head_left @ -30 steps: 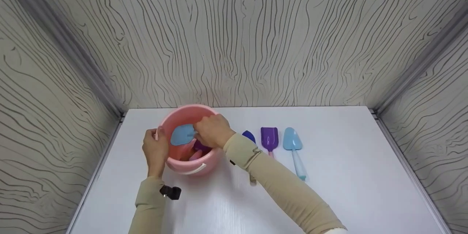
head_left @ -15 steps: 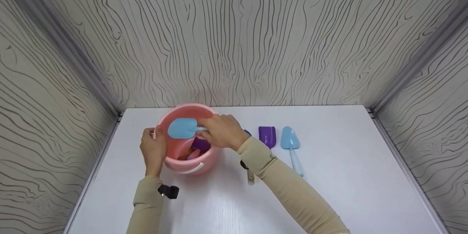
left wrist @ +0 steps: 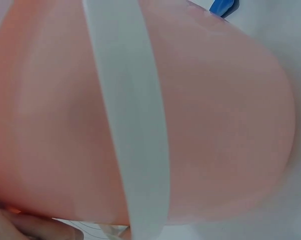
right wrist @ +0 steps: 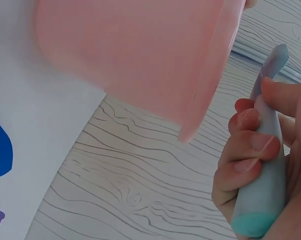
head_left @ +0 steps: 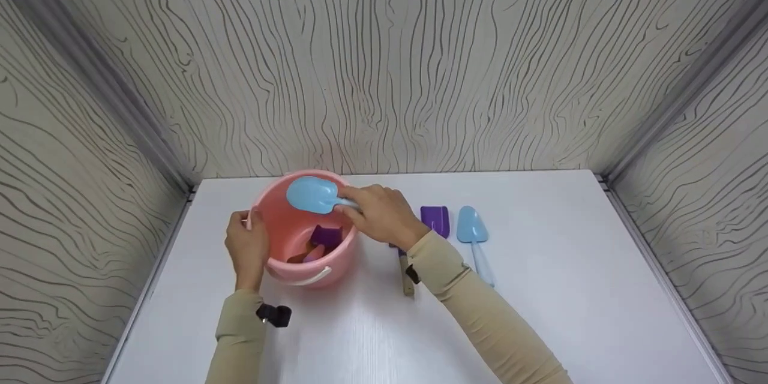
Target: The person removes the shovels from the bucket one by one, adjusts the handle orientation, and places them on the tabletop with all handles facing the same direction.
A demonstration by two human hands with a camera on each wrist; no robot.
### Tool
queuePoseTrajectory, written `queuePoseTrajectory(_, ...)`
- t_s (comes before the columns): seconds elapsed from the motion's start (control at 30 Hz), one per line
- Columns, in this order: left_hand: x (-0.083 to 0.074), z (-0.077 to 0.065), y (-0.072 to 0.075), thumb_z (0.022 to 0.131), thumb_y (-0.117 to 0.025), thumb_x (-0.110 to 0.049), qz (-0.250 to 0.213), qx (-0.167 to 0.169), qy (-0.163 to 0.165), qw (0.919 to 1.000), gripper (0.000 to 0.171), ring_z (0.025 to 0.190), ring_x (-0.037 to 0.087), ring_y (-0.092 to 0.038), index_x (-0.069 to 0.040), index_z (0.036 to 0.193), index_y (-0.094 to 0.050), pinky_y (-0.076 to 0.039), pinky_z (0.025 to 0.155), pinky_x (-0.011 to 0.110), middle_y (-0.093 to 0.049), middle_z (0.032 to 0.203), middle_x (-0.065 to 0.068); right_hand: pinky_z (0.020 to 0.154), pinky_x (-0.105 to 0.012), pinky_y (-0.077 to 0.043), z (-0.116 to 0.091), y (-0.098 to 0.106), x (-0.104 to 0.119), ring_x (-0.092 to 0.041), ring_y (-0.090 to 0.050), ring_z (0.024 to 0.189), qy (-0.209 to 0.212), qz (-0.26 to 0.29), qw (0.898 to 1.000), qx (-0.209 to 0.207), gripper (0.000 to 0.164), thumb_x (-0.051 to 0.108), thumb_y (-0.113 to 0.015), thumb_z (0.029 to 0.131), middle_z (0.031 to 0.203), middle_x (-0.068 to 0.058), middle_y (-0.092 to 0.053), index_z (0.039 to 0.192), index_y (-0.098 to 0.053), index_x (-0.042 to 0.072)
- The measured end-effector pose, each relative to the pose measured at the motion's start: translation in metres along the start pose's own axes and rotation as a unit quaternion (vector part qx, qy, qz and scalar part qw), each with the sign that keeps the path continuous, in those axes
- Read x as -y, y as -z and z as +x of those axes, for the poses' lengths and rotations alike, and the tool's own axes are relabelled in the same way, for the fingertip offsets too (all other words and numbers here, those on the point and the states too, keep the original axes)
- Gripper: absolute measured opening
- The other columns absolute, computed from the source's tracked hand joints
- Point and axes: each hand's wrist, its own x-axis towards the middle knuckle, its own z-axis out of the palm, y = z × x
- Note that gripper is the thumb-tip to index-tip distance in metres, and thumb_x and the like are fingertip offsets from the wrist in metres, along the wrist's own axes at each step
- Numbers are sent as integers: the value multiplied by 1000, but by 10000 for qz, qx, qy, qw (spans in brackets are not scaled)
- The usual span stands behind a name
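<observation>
A pink bucket (head_left: 342,267) with a white handle (head_left: 312,279) stands at the table's back left. My left hand (head_left: 247,246) grips its left rim, thumb inside. In my right hand (head_left: 384,213) is a light blue toy shovel (head_left: 312,195), its blade over the bucket's opening and pointing left. The right wrist view shows the fingers curled round the shovel's pale handle (right wrist: 263,190), which ends in a teal tip. Inside the bucket lie a purple piece (head_left: 327,237) and a pink piece (head_left: 314,253), partly hidden by the wall.
Right of the bucket lie a purple shovel (head_left: 436,220) and a light blue trowel (head_left: 472,227) on the white table (head_left: 570,288). A tool with a tan handle (head_left: 407,279) is partly covered by my right arm. Wood-patterned panels (head_left: 384,72) enclose the table.
My right hand has lifted the light blue shovel up out of the bucket and drawn back to the right. The left hand keeps its grip on the rim.
</observation>
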Motion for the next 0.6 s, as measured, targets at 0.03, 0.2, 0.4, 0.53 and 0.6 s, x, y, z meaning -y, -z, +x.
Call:
queuePoseTrajectory(0.03,0,0,0,114,-43,-32,5,-9,-2,10000,45,113,42,-63,6,135,-54,-52,95,55,-63,129,30,76,-31,-51,-2,1,-3,-12,-57,78,-15,20,10000,-68,36,37,-62,109,100,3,-75,139,-70,19)
queuePoseTrajectory(0.2,1,-1,-2,114,-44,-35,74,-42,2,10000,47,112,43,-64,6,135,-55,-52,93,56,-63,129,32,73,-31,-50,-18,5,-25,-11,-54,73,-406,174,9986,-297,35,39,-62,109,91,0,-71,133,-72,15)
queuePoseTrajectory(0.4,0,-1,0,114,-43,-36,16,-3,30,10000,48,111,41,-65,5,136,-54,-55,92,54,-64,130,30,70,-34,-47,-39,6,-56,-11,-50,68,-786,317,9943,-640,34,38,-62,109,80,6,-63,132,-72,15)
queuePoseTrajectory(0.53,0,0,0,114,-43,-35,-35,0,23,10000,48,111,41,-65,6,136,-54,-55,93,54,-63,129,30,69,-38,-50,-54,8,-76,-13,-50,69,-976,316,9917,-774,36,41,-60,109,79,6,-64,132,-72,16)
queuePoseTrajectory(0.6,0,0,0,114,-43,-35,-49,32,70,10000,47,112,41,-64,5,136,-53,-55,94,54,-63,130,29,71,-42,-53,-63,10,-88,-14,-54,71,-1097,353,9895,-869,36,41,-61,109,85,3,-71,132,-73,15)
